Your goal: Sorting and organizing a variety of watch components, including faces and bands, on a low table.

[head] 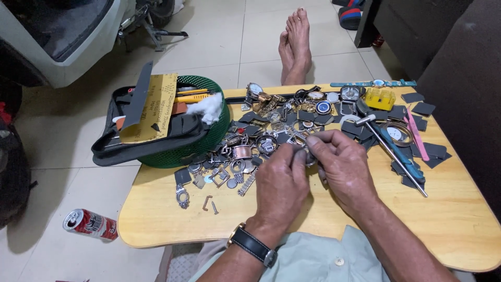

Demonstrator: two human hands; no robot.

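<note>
Watch part (309, 156) — small, silvery, mostly hidden

This is looking like a home room doubling as a small watch-repair spot: a person is sitting on a pale tiled floor (219, 47) with bare feet (295, 44) stretching out beyond a low rounded wooden table (172, 214). A heap of metal watch cases, dials and bracelet links (271, 133) is covering the tabletop, while a green plastic basket (209, 138) of tools is standing at its edge. A crushed red drink can (90, 224) is lying on the tiles, and the white body of a parked scooter (68, 36) is showing nearby.
</note>
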